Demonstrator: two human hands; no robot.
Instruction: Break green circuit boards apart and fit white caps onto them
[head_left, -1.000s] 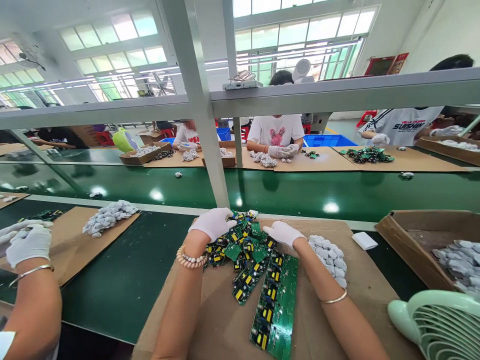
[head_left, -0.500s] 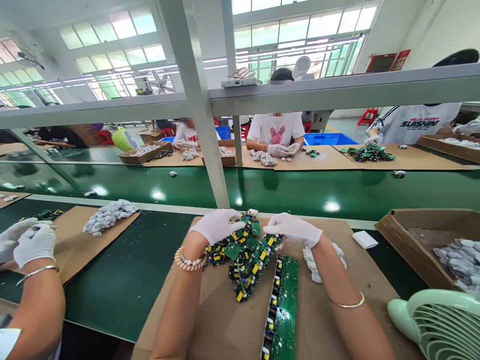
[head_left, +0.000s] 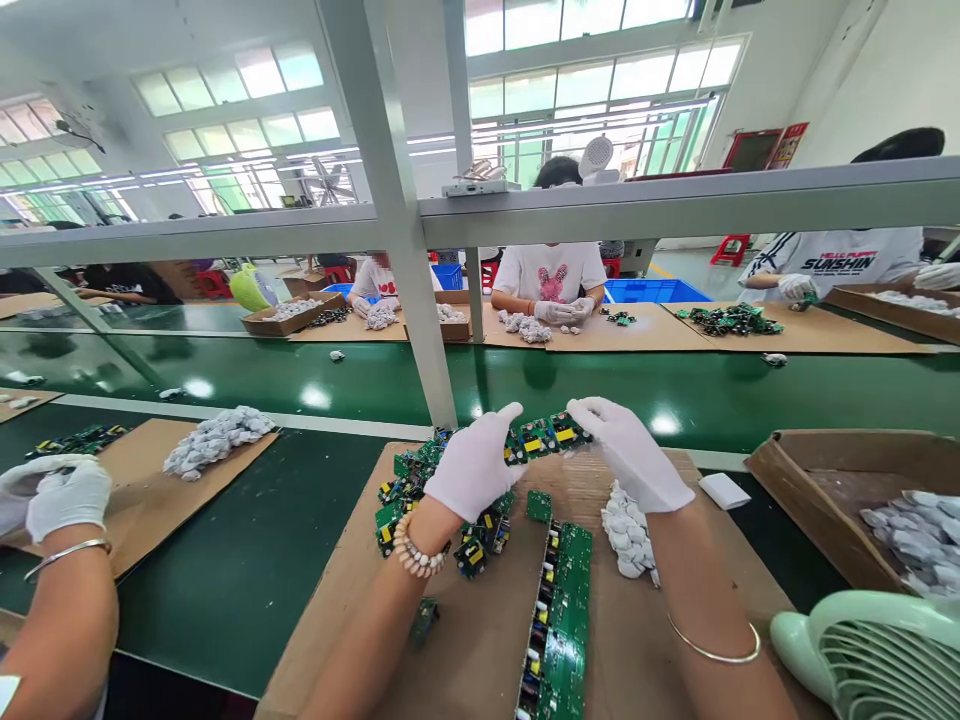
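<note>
A short strip of green circuit boards (head_left: 541,438) with yellow parts is held up between my two white-gloved hands. My left hand (head_left: 474,465) closes on its left end, thumb pointing up. On the right end, the fingers of my right hand (head_left: 634,455) are pinched. Below and left lies a heap of circuit boards (head_left: 405,490), partly hidden by my left hand. A long row of joined boards (head_left: 576,610) stretches toward me on the cardboard sheet (head_left: 480,650), with a small board (head_left: 538,506) at its far end. White lumpy pieces (head_left: 628,535) are piled under my right forearm.
A cardboard box (head_left: 825,480) of white pieces stands at right, behind a pale green fan (head_left: 877,650). A metal post (head_left: 431,340) rises ahead beside the green belt (head_left: 600,390). A co-worker's gloved hands (head_left: 67,500) are at left; other people sit across.
The strip, which sloped down across the heap, is now raised and nearly level between both hands. My left hand has moved right onto it. A loose board shows beside my left forearm.
</note>
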